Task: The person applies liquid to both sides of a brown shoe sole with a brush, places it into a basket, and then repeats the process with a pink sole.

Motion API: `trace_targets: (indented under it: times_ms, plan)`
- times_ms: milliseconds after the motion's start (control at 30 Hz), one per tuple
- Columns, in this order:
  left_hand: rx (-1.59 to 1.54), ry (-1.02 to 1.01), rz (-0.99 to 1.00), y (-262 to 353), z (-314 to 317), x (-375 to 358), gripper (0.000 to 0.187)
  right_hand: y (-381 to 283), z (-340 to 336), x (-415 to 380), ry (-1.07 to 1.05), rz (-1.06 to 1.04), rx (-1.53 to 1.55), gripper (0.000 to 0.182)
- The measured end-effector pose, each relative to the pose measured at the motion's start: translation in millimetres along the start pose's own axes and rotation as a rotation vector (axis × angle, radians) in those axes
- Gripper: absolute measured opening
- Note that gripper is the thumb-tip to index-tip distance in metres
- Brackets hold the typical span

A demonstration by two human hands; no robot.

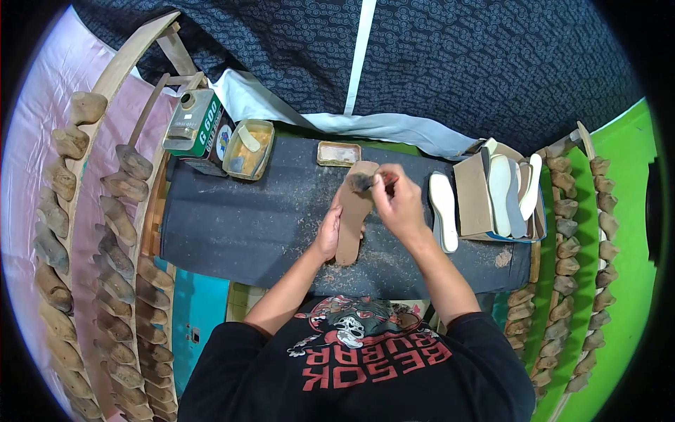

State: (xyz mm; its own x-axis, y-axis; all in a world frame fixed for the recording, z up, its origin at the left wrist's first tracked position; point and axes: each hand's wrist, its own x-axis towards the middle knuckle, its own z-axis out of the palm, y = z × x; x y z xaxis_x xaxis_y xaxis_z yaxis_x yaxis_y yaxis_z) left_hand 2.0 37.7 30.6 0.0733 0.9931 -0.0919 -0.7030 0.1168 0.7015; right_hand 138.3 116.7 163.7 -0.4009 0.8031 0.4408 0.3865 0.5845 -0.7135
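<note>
My left hand (329, 232) is wrapped round the side of a brown shoe sole (354, 224), held upright lengthwise over the dark table. My right hand (399, 204) grips a small brush (364, 183) with dark bristles and a reddish handle. The bristles touch the upper, wider end of the sole. Just beyond that end stands a small rectangular container (339, 153) with whitish contents.
A green can (193, 133) and a yellowish tub (247, 149) stand at the back left. Pale insoles (443, 211) lie right, beside a cardboard box (472, 200) of insoles. Racks of wooden shoe lasts (119, 218) flank both sides. Scraps dot the dark tabletop (211, 232).
</note>
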Motion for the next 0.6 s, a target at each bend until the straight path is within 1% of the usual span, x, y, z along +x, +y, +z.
trace_targets:
  times_ms: [67, 133, 167, 267, 333, 400, 467, 500, 533, 600]
  plan:
    - [0.004, -0.003, 0.000, 1.5, 1.2, -1.0, 0.064, 2.0, 3.5, -2.0, -0.004, -0.012, 0.018, 0.013]
    - [0.006, -0.004, 0.002, 2.7, 0.8, -2.5, 0.064, 12.6, -1.7, 5.8, 0.125, -0.056, -0.018, 0.010]
    - [0.022, -0.012, -0.003, 2.7, 0.3, -2.4, 0.064, 17.4, -8.0, 12.2, 0.128, -0.030, -0.038, 0.009]
    - [0.035, -0.018, -0.019, 2.4, 0.1, -1.9, 0.064, 27.4, -19.4, 24.0, 0.182, -0.044, -0.119, 0.009]
    - [0.032, -0.017, -0.037, 2.9, 2.9, -1.5, 0.065, 21.9, -15.8, 20.4, 0.176, -0.057, -0.089, 0.009]
    - [0.008, -0.022, -0.013, 1.5, 6.1, -0.2, 0.065, 13.3, -5.9, 9.0, 0.148, -0.096, -0.031, 0.009]
    - [0.006, -0.013, -0.014, 0.7, 5.6, -0.5, 0.065, 4.1, 0.1, -0.3, 0.096, -0.119, -0.008, 0.014]
    - [0.001, 0.000, -0.010, 1.3, 5.2, -0.8, 0.065, 4.0, 0.8, -2.7, 0.085, -0.059, 0.042, 0.014]
    - [0.003, 0.000, -0.012, 2.0, 4.5, -1.0, 0.065, 6.0, -1.3, -1.1, 0.087, -0.058, 0.043, 0.014]
    - [0.031, -0.005, -0.008, 2.9, 3.9, -2.3, 0.065, 14.7, -11.9, 6.2, 0.114, 0.091, -0.012, 0.014]
